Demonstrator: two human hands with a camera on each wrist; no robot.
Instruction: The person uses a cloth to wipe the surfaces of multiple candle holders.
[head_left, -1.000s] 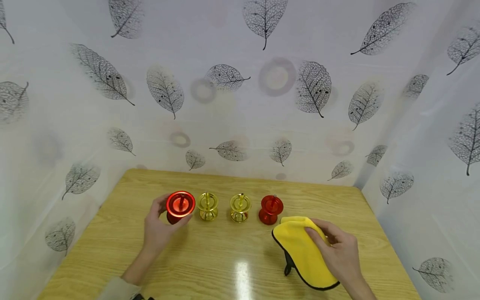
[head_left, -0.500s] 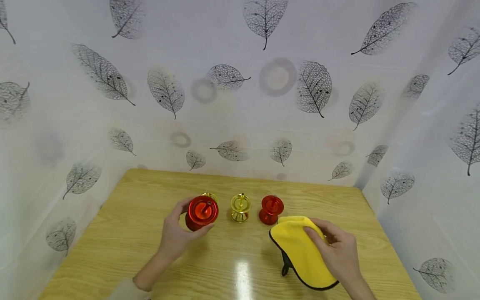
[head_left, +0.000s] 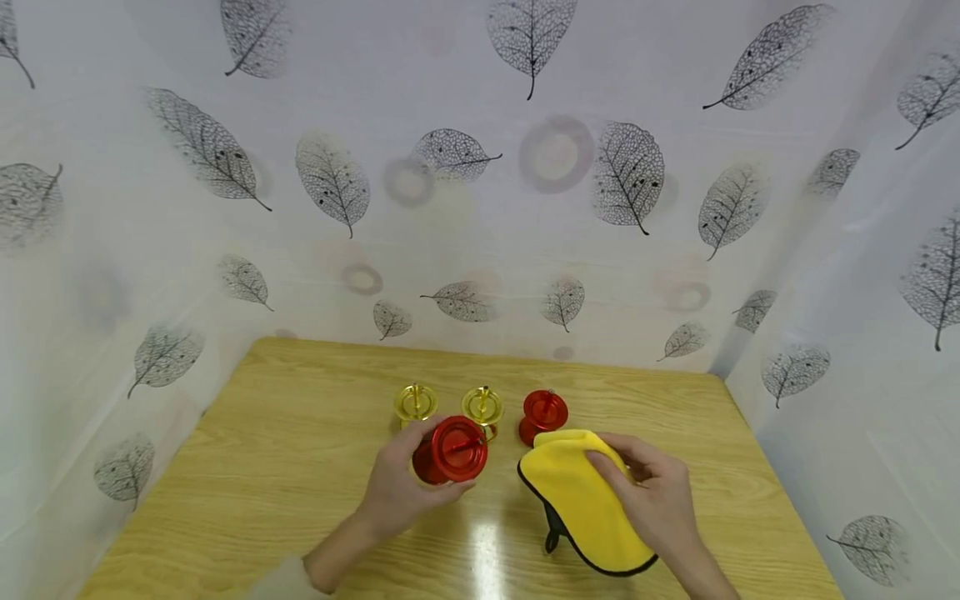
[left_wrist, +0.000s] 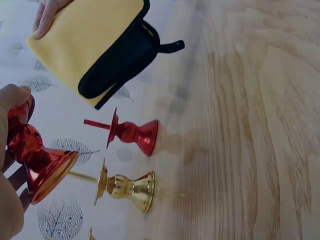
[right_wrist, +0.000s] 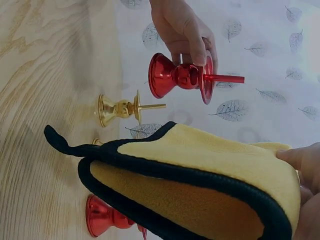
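My left hand (head_left: 405, 483) grips a red metal candlestick (head_left: 459, 450) with a spike in its dish, thumb and fingers around it below the dish. It is lifted off the table and tilted to the right. In the right wrist view the raised candlestick (right_wrist: 187, 77) shows its flared foot and spike. My right hand (head_left: 660, 492) pinches a folded yellow cloth (head_left: 592, 500) with a black edge and a dark hanging loop (left_wrist: 172, 47). The cloth hangs just right of the candlestick, apart from it.
On the wooden table (head_left: 285, 442) behind my hands stand a gold candlestick (head_left: 415, 403), another gold candlestick (head_left: 482, 405) partly covered by the held one, and a red candlestick (head_left: 545, 410). A leaf-patterned white curtain (head_left: 465, 225) surrounds the table's back and sides.
My left hand has carried the red candlestick rightward and nearer, tipping it more toward the cloth. My right hand has shifted slightly left with the cloth.
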